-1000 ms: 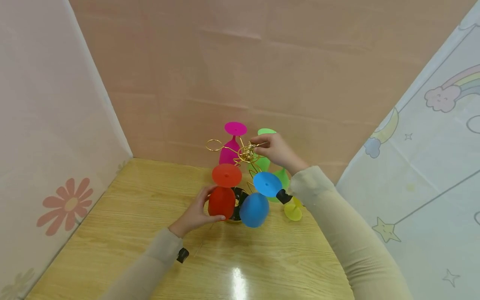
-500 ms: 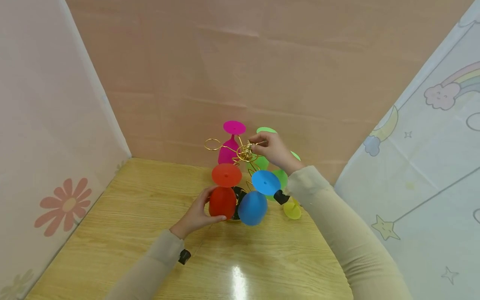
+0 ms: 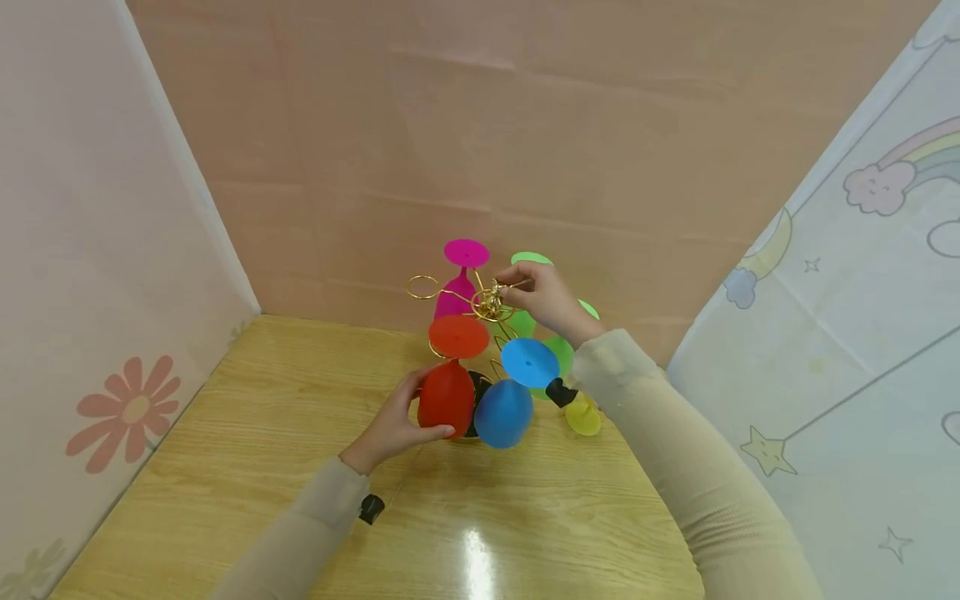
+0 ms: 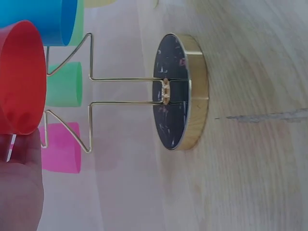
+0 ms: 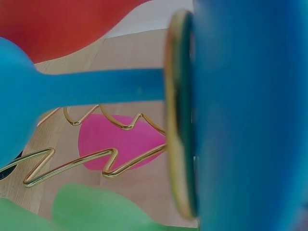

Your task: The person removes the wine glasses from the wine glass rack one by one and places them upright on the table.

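My left hand (image 3: 393, 429) grips the bowl of an upside-down red wine glass (image 3: 447, 400); its round foot (image 3: 459, 336) sits above a gold ring. At the top of the gold wire glass rack (image 3: 491, 307), my right hand (image 3: 547, 300) pinches the ornament with thumb and fingers. An upside-down blue wine glass (image 3: 504, 414) hangs beside the red one, its foot (image 5: 250, 115) close up in the right wrist view. Magenta (image 3: 455, 298) and green (image 3: 561, 354) glasses hang behind. In the left wrist view the rack's round black base (image 4: 171, 91) with a gold rim stands on the table.
A yellow glass (image 3: 582, 417) is partly visible at the right, under the right forearm. One gold ring (image 3: 422, 287) at the rack's left holds no glass. A tan backdrop (image 3: 480, 125) rises behind the wooden table (image 3: 300, 375), with patterned sheets at both sides.
The red glass has risen a little, so its foot stands higher above the ring and the stem shows. Both hands keep their holds; the view has shifted slightly.
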{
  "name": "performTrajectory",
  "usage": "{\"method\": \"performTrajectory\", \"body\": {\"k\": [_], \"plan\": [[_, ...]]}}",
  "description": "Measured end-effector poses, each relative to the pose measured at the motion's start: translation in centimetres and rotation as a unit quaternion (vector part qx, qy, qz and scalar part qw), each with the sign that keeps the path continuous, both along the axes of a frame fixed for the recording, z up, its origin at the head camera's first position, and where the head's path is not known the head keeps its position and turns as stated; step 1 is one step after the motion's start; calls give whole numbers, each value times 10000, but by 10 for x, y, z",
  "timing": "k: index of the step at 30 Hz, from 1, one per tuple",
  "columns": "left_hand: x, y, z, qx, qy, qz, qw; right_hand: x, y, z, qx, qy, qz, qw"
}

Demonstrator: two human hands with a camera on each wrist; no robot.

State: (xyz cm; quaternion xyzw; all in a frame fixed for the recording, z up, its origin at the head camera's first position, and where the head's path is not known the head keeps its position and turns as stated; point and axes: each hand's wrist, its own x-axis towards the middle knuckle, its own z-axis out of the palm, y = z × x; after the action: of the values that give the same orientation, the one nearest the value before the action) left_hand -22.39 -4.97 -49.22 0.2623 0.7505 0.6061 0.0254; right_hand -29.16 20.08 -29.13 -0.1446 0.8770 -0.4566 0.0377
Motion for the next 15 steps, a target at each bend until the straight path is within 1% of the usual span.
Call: {"method": "performTrajectory", "body": {"k": [4, 11, 15], "plan": [[1, 0, 5, -82, -87, 50, 9999, 1, 0, 0, -40, -29, -14, 10000], [1, -4, 7, -258, 0, 324, 9991, 3, -1, -3, -43, -65, -56, 10000], [0, -5, 10, -282, -73, 428, 9987, 2, -1, -3, -22, -32, -40, 10000]]}}
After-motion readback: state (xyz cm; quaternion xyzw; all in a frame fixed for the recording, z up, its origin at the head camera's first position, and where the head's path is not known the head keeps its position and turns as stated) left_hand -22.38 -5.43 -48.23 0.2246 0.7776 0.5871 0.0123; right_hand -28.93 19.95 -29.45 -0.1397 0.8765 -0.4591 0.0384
